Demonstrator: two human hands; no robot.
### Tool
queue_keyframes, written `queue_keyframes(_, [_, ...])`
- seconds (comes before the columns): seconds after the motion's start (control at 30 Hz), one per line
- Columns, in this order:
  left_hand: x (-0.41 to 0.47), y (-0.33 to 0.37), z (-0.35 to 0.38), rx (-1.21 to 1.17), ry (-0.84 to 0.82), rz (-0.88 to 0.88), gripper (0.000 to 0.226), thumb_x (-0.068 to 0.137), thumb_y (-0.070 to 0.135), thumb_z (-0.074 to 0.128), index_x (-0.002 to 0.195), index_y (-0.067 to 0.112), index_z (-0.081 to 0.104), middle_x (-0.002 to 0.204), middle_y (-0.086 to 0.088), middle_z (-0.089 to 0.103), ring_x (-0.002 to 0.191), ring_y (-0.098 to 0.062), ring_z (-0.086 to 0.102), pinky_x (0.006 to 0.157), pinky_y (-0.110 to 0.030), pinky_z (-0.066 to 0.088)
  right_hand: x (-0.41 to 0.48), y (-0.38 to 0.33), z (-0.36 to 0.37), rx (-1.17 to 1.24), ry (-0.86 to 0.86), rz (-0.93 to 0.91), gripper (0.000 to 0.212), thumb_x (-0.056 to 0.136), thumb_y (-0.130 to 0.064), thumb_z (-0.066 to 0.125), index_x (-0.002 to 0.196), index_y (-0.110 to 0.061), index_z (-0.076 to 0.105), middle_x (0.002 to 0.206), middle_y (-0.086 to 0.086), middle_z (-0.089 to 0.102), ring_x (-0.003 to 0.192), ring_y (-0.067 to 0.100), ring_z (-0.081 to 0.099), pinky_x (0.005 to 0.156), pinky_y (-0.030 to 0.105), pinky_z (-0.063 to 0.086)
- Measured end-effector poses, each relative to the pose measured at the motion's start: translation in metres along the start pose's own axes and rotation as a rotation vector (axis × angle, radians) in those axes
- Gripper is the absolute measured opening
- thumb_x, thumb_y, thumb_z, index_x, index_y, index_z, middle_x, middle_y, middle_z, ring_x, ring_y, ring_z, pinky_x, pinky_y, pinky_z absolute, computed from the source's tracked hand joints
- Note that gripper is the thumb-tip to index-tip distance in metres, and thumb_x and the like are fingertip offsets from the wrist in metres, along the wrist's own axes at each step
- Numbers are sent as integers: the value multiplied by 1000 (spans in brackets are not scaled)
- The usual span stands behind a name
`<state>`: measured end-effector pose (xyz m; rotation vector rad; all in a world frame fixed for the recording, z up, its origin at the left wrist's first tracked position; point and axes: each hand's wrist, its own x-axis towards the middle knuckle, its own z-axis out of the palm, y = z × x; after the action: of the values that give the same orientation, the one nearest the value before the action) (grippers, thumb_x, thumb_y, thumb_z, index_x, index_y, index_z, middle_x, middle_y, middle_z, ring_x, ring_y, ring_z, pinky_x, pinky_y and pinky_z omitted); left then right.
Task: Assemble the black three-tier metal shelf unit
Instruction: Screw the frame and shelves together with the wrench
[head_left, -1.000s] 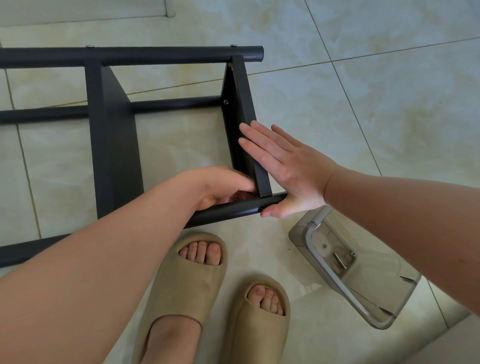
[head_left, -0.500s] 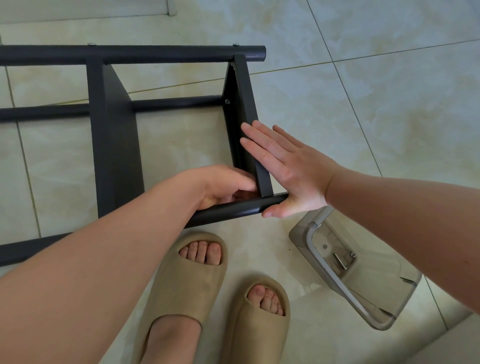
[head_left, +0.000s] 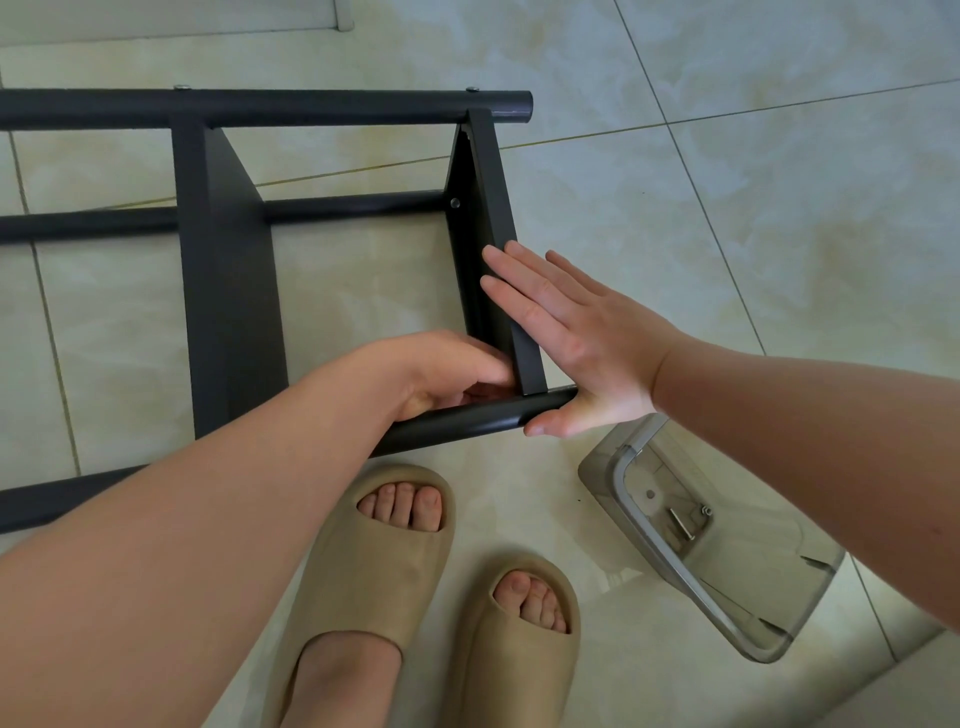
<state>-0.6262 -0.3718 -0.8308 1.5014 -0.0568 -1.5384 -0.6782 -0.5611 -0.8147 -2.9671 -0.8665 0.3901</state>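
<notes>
The black metal shelf unit (head_left: 228, 291) lies on its side on the tiled floor, its round posts running left to right. An end shelf panel (head_left: 485, 192) stands between the far post (head_left: 311, 106) and the near post (head_left: 467, 421). My right hand (head_left: 576, 338) presses flat against the outer face of that panel, fingers straight, thumb under the near post's end. My left hand (head_left: 441, 371) reaches inside the corner where panel and near post meet, fingers curled there; what the fingertips hold is hidden.
A clear grey plastic box (head_left: 727, 566) holding small metal hardware lies on the floor at the right, below my right forearm. My feet in beige slides (head_left: 363, 571) stand just in front of the near post. A white baseboard edge (head_left: 343, 15) shows at the top.
</notes>
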Motion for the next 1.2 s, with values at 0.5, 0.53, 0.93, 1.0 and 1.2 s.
queue_keyframes(0.5, [0, -1, 0, -29, 24, -5, 15, 91, 0, 56, 87, 7, 69, 74, -10, 70, 66, -20, 68, 61, -26, 54, 0, 0, 0, -3, 5, -1, 124, 73, -84, 48, 160, -4, 9, 169, 14, 0, 156, 30, -2, 125, 54, 12])
queue_keyframes(0.53, [-1, -1, -1, -36, 20, -1, 17, 91, -2, 56, 84, 7, 69, 71, -9, 69, 63, -19, 68, 58, -25, 53, 0, 0, 0, -2, 8, -2, 124, 73, -84, 48, 160, -4, 9, 169, 15, 0, 156, 31, -2, 125, 54, 12])
queue_keyframes(0.93, [-1, 0, -1, -6, 29, -21, 14, 90, 2, 59, 84, 9, 70, 73, -9, 70, 68, -21, 68, 66, -29, 53, -1, 1, 1, -5, 12, -4, 124, 74, -84, 48, 160, -4, 8, 169, 15, 0, 156, 31, -2, 126, 54, 11])
queue_keyframes(1.0, [-1, -2, -2, -50, 27, -28, 21, 89, -3, 57, 79, 8, 72, 73, -11, 70, 67, -22, 68, 69, -31, 55, -1, 1, 0, -1, 16, -4, 124, 74, -83, 49, 160, -4, 8, 169, 15, 1, 156, 31, -1, 125, 54, 12])
queue_keyframes(1.2, [-2, 1, 0, -53, -12, -38, 33, 93, 0, 51, 68, 9, 71, 60, -7, 66, 53, -14, 65, 51, -20, 50, -1, 1, 1, 0, 15, -6, 124, 74, -84, 49, 160, -5, 6, 169, 15, 0, 156, 31, -2, 125, 54, 12])
